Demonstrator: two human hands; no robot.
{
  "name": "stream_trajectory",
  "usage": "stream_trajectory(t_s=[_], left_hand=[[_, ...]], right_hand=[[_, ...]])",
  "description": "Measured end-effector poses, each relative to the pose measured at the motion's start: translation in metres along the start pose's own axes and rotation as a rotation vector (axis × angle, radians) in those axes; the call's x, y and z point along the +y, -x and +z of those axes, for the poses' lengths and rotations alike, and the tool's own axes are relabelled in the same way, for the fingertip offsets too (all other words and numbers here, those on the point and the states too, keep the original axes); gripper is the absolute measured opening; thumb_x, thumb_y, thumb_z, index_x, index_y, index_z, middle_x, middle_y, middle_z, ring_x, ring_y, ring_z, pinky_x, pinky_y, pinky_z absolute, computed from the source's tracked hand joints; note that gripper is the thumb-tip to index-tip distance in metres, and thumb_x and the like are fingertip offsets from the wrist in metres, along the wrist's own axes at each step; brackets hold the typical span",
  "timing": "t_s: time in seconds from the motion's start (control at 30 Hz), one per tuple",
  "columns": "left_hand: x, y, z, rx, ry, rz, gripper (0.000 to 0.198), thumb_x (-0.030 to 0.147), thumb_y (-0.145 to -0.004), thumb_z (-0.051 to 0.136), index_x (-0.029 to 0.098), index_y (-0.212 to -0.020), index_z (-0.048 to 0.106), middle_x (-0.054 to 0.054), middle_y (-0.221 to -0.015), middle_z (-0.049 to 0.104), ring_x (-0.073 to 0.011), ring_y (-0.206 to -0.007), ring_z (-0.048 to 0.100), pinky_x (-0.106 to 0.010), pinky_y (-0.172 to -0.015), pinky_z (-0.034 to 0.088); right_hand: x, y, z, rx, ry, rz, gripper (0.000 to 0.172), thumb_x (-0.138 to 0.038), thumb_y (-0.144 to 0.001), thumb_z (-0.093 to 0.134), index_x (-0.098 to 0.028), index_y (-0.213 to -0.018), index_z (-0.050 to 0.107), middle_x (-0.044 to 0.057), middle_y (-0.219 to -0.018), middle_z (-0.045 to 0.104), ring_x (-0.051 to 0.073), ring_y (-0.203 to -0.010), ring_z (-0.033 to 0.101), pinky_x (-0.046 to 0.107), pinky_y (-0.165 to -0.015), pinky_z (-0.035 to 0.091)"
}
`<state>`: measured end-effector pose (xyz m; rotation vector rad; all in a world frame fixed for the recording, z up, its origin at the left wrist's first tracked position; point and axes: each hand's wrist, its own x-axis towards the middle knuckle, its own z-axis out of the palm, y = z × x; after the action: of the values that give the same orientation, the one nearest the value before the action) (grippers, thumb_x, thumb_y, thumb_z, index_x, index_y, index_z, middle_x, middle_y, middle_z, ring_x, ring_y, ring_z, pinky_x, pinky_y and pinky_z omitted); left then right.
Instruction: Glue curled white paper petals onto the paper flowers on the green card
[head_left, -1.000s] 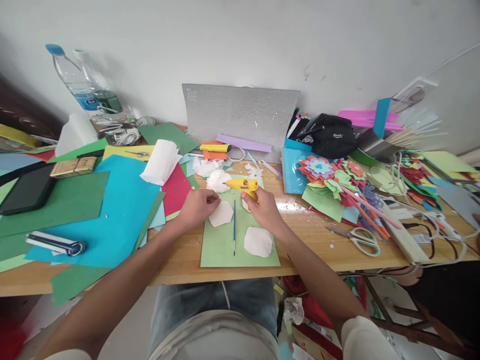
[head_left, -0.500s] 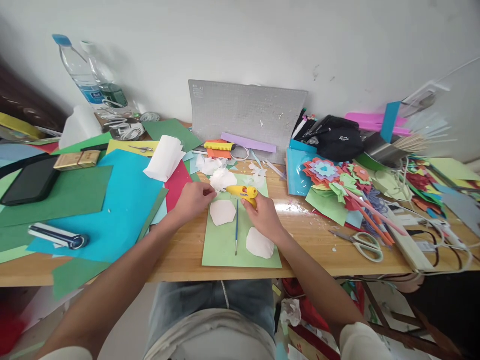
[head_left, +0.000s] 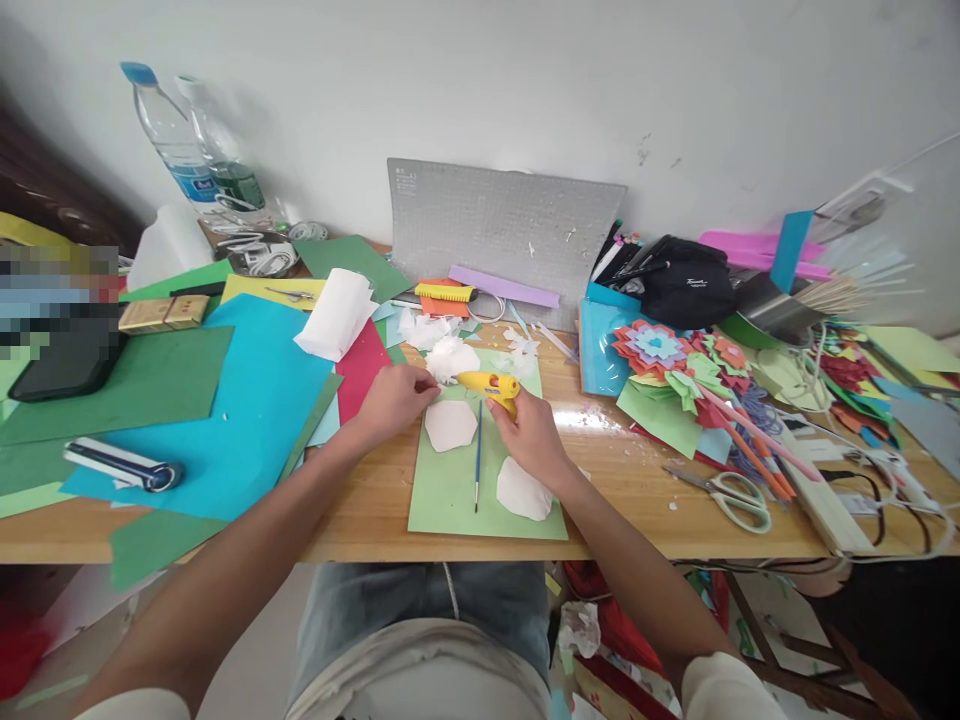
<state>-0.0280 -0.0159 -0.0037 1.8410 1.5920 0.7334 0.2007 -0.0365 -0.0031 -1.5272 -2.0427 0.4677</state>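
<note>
Your right grip is wrapped around the yellow glue gun, holding it over the far part of the green sheet, nozzle pointing left. The white paper clump lies by the sheet's far left corner, close to the nozzle; you can't tell whether the two touch. Your left grip is at the sheet's left edge, thumb and fingers drawn together near the clump (anything pinched there is too small to make out). One white piece lies on the sheet's left half, a second white piece at its near right, and the brush down its middle. Right of the sheet, the scissors rest on the counter; beyond it stands the grey mat.
</note>
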Motion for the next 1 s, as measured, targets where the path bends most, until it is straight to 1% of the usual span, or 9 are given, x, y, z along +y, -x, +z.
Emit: stream_trajectory(t_s=[0.1, 0.23, 0.37, 0.5, 0.67, 0.8, 0.9, 1.0], left_hand=[[0.000, 0.000, 0.000, -0.001, -0.014, -0.012, 0.023, 0.039, -0.080, 0.058, 0.023, -0.076, 0.074, -0.005, -0.081, 0.075, -0.0237, -0.074, 0.066, -0.032, -0.062, 0.044], [0.001, 0.000, 0.000, 0.001, -0.024, -0.013, 0.024, 0.039, -0.080, 0.058, 0.022, -0.076, 0.075, -0.005, -0.080, 0.075, -0.0232, -0.073, 0.066, -0.031, -0.062, 0.044], [0.003, 0.000, -0.002, -0.012, -0.031, -0.005, 0.023, 0.037, -0.081, 0.059, 0.021, -0.078, 0.075, -0.004, -0.083, 0.075, -0.0214, -0.076, 0.066, -0.029, -0.063, 0.044], [0.005, 0.001, -0.003, -0.023, -0.050, -0.020, 0.022, 0.035, -0.082, 0.059, 0.020, -0.079, 0.075, -0.003, -0.082, 0.075, -0.0194, -0.073, 0.065, -0.028, -0.061, 0.043], [0.006, 0.001, -0.004, -0.023, -0.060, -0.012, 0.022, 0.034, -0.082, 0.058, 0.020, -0.079, 0.075, -0.003, -0.082, 0.075, -0.0193, -0.073, 0.065, -0.028, -0.062, 0.044], [0.006, 0.001, -0.004, -0.028, -0.065, -0.011, 0.022, 0.035, -0.082, 0.058, 0.020, -0.080, 0.075, -0.004, -0.083, 0.075, -0.0199, -0.075, 0.066, -0.028, -0.063, 0.045], [0.005, 0.001, -0.004, -0.029, -0.053, 0.004, 0.022, 0.036, -0.083, 0.058, 0.020, -0.080, 0.074, -0.004, -0.083, 0.075, -0.0199, -0.076, 0.067, -0.027, -0.064, 0.047], [0.005, 0.001, -0.005, -0.006, -0.051, 0.108, 0.024, 0.035, -0.085, 0.055, 0.020, -0.086, 0.074, -0.004, -0.091, 0.076, -0.0187, -0.078, 0.067, -0.027, -0.068, 0.050]], right_hand=[[-0.001, 0.000, -0.002, 0.011, -0.013, 0.012, 0.024, -0.039, -0.093, 0.049, -0.018, -0.097, 0.061, 0.005, -0.077, 0.067, 0.018, -0.062, 0.055, 0.028, -0.061, 0.037], [-0.001, 0.001, -0.002, -0.017, -0.008, 0.005, 0.023, -0.037, -0.093, 0.048, -0.018, -0.095, 0.060, 0.004, -0.076, 0.065, 0.016, -0.059, 0.053, 0.028, -0.060, 0.036], [-0.001, 0.001, 0.000, -0.016, 0.008, 0.004, 0.022, -0.037, -0.093, 0.048, -0.018, -0.093, 0.060, 0.003, -0.074, 0.064, 0.016, -0.060, 0.052, 0.027, -0.059, 0.035], [-0.001, 0.001, 0.001, -0.013, 0.018, 0.003, 0.022, -0.037, -0.093, 0.048, -0.018, -0.094, 0.059, 0.003, -0.072, 0.064, 0.016, -0.060, 0.052, 0.027, -0.059, 0.035], [-0.001, 0.002, 0.001, 0.003, 0.007, -0.006, 0.022, -0.038, -0.092, 0.048, -0.019, -0.094, 0.060, 0.003, -0.074, 0.064, 0.016, -0.060, 0.053, 0.028, -0.060, 0.036], [-0.002, -0.001, -0.007, 0.038, -0.064, 0.046, 0.026, -0.042, -0.090, 0.051, -0.018, -0.089, 0.061, 0.002, -0.069, 0.062, 0.015, -0.058, 0.052, 0.027, -0.058, 0.036], [-0.002, -0.008, -0.015, 0.026, -0.173, 0.120, 0.028, -0.045, -0.088, 0.054, -0.018, -0.083, 0.060, 0.000, -0.062, 0.058, 0.014, -0.054, 0.050, 0.026, -0.055, 0.036], [-0.004, -0.015, -0.022, -0.010, -0.296, 0.185, 0.031, -0.048, -0.087, 0.054, -0.018, -0.081, 0.061, -0.002, -0.059, 0.056, 0.012, -0.051, 0.050, 0.026, -0.052, 0.036]])
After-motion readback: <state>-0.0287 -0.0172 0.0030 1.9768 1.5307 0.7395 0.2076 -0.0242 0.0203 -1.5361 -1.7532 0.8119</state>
